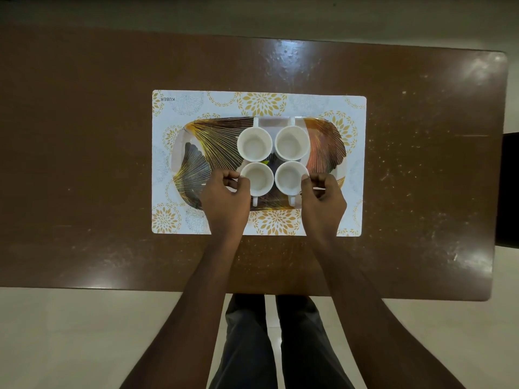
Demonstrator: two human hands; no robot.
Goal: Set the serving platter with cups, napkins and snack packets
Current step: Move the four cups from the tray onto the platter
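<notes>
- Left hand (226,199) curled at the outer wall of the near-left cup (257,178), fingertips (243,181) touching the rim side; fingers half-closed, but whether truly pinching or only steadying could not be told.
- Right hand (323,199) mirrored on the near-right cup (291,177), thumb and fingers bent against its right wall; grip likewise uncertain.
- Four white cups stood upright in a tight two-by-two block on the serving platter (202,153): far-left cup (255,144) and far-right cup (292,142) with handles pointing away, near pair with handles pointing toward the person.
- Platter centred on a patterned placemat (356,169), itself on the brown table (84,164).
- Likely risk: cups nearly touching, so a nudge on one near cup could knock its neighbour or the far row, causing chipping or a tip-over.
- Further risk: glossy platter surface probably slick, so a sideways push could slide a cup rather than seat it.
- Further risk: pressing on the near edge could tilt or shift the platter on the mat.
- No napkins or snack packets seen anywhere in view; those steps judged not yet done.
- Free platter space remained left and right of the cups for them.
- Nothing blocking the hands; a dark object (509,189) at the table's right edge stood well apart.
</notes>
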